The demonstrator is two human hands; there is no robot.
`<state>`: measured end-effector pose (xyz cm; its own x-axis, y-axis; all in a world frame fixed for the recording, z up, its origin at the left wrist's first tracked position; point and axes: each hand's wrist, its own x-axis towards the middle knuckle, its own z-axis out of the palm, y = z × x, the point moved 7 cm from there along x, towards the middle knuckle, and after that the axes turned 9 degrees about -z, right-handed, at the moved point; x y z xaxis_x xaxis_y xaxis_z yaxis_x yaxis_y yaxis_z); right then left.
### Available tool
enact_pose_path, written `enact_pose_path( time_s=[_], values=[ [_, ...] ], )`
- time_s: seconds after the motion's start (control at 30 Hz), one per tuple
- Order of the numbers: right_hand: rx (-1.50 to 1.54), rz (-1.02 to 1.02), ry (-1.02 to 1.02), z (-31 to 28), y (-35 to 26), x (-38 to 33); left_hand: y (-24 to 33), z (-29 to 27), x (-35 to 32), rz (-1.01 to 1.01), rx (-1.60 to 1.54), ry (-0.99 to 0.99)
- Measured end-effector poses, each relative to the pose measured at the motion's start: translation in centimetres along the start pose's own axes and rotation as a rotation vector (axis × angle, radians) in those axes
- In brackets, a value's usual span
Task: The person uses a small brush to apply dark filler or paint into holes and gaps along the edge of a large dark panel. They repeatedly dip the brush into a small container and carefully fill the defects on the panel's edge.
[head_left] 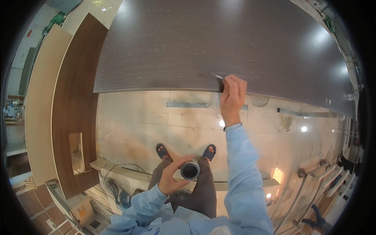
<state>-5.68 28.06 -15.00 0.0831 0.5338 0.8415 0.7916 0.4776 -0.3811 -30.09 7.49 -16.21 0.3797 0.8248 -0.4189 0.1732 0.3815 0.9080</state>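
My left hand (173,176) is wrapped round a small round cup (197,172) with a grey rim and a dark inside, held in front of my legs. My right hand (232,98) reaches out over the near edge of a large dark brown wood-grain panel (164,51). Its fingers are pinched on a small dark tool (221,84); a pale streak shows by its tip on the panel. Motion blur and my fingers hide what kind of tool it is. Light flecks run along the grain across the panel's surface.
Left stand a brown board (74,105) with a rectangular cut-out and a pale board (43,105). Metal bars (188,105) show beneath the panel's near edge. A metal rack (317,180) is at the lower right. A cable (125,163) curves near my left foot.
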Motion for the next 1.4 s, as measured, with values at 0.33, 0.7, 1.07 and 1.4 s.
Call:
enact_pose_path(
  time_s=[0.33, 0.7, 1.07, 1.4],
  values=[
    [0.504, -0.019, -0.185, 24.0, -25.9, -3.0, -3.9, -17.5, -5.9, 0.015, 0.018, 0.124],
    [0.176, 0.749, 0.134, 5.0, -14.5, -5.9, -3.9, -22.9, -6.2, -0.007, 0.155, 0.090],
    [-0.137, 0.699, 0.268, -9.8, 2.6, -9.7, -0.9, -11.7, -1.5, -0.003, 0.212, -0.109],
    [-0.228, 0.779, 0.388, -17.8, 11.0, -9.1, 0.4, -5.7, 0.1, -0.011, 0.286, -0.152]
  ],
)
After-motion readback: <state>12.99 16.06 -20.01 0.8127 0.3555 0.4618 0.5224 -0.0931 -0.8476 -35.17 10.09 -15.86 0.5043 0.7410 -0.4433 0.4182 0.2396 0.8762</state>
